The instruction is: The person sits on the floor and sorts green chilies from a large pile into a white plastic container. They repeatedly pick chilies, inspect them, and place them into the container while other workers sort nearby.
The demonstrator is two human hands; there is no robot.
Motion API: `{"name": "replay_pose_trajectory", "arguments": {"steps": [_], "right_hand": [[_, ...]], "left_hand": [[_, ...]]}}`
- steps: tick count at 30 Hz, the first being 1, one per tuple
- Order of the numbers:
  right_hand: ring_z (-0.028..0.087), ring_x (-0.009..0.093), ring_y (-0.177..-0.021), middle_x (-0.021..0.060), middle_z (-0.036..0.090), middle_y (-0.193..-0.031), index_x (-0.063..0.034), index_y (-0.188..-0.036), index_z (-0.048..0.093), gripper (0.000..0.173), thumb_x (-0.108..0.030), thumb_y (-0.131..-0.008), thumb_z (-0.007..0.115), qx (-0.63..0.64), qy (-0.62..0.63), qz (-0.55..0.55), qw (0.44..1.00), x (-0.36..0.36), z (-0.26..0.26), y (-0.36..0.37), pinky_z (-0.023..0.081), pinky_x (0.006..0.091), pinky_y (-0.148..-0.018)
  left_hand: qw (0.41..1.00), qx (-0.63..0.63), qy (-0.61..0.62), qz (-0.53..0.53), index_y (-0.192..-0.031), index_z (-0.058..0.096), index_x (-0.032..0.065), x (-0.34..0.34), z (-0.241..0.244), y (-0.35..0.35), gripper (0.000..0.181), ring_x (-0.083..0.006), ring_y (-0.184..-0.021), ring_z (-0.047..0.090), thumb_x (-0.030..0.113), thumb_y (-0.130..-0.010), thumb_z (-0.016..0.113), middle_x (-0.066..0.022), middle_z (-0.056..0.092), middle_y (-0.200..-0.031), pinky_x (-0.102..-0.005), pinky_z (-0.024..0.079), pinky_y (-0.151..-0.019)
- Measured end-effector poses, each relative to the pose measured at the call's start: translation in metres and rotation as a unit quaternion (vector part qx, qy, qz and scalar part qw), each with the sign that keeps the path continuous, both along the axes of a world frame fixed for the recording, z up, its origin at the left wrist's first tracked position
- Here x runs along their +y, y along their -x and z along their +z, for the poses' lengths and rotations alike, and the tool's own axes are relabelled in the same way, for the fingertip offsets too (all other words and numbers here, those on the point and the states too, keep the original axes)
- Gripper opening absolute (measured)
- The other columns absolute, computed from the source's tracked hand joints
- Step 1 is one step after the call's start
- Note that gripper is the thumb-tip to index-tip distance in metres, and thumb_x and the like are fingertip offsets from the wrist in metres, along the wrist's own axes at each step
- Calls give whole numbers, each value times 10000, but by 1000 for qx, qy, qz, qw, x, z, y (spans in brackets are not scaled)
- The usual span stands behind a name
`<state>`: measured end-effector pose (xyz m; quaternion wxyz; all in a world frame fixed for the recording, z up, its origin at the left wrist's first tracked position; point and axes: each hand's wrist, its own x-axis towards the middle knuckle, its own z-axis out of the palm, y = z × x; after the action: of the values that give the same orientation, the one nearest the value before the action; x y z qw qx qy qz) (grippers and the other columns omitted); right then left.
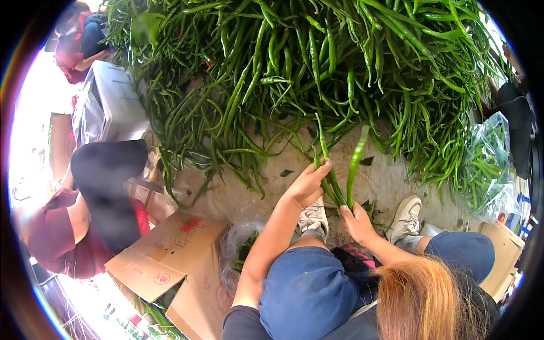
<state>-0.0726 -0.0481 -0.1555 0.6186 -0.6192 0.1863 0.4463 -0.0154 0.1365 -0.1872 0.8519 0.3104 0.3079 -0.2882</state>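
My left hand (311, 183) is closed around a few long green chili peppers (322, 140), whose tips stick up past my thumb. Just to its right and lower, my right hand (358, 223) pinches one end of another long green chili pepper (353, 172), which stands upright and is blurred at its top. The lower ends of the left hand's peppers meet the fingertips of my right hand, so I cannot tell which of them both hands hold. Beyond my hands rises a large heap of long green chili peppers (297, 51), with its near edge spread over the pale ground sheet (229, 187).
At left stands an open cardboard box (170, 250) with peppers inside, beside a clear plastic bag (229, 244) holding green matter. A bag of peppers (488, 165) is at right, above another cardboard box (503, 255). A seated person (55, 238) is at left, near a white box (121, 102).
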Motion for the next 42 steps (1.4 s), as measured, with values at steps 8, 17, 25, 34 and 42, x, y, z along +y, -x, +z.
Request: {"name": "replay_pose_trajectory", "arguments": {"steps": [8,17,25,34,42], "right_hand": [[535,196,-630,77,533,-679,-14,-843,528,537,-546,-884,477,-81,53,380,920,-24,29,-62,446,317,-608],[574,225,-914,127,602,-969,-8,-1095,528,383,-140,-767,674,-322,62,161,931,50,18,-89,451,335,-824],[542,126,-750,37,587,-804,-31,-919,580,262,-219,-793,711,-223,62,108,967,43,2,-88,447,288,-705],[454,56,-491,-11,528,-669,-32,-944,529,266,-159,-798,712,-163,89,24,982,-2,-8,-104,364,208,-449],[438,46,-530,-16,515,-684,-31,-941,544,248,-139,-792,710,-174,114,4,978,-4,-22,-111,358,214,-474]], "left_hand": [[973,-150,148,89,-1235,452,117,11,34,-10,377,-144,-732,517,260,-913,584,-7,488,-811,-349,477,-722],[927,-343,-109,105,-1184,507,57,53,48,-33,368,-164,-1034,509,215,-875,629,-59,558,-1062,-335,410,-922],[509,-236,-826,-45,-1059,467,11,195,-57,-105,309,-389,-985,480,-17,-760,543,-194,504,-1029,-478,423,-824],[499,-258,-814,-147,-1103,468,5,190,-71,-86,425,-398,-986,480,108,-748,680,-209,501,-1062,-466,404,-849],[500,-303,-811,-26,-1092,521,40,189,-27,-128,376,-386,-1012,475,-1,-734,628,-173,521,-1086,-438,403,-862]]}}
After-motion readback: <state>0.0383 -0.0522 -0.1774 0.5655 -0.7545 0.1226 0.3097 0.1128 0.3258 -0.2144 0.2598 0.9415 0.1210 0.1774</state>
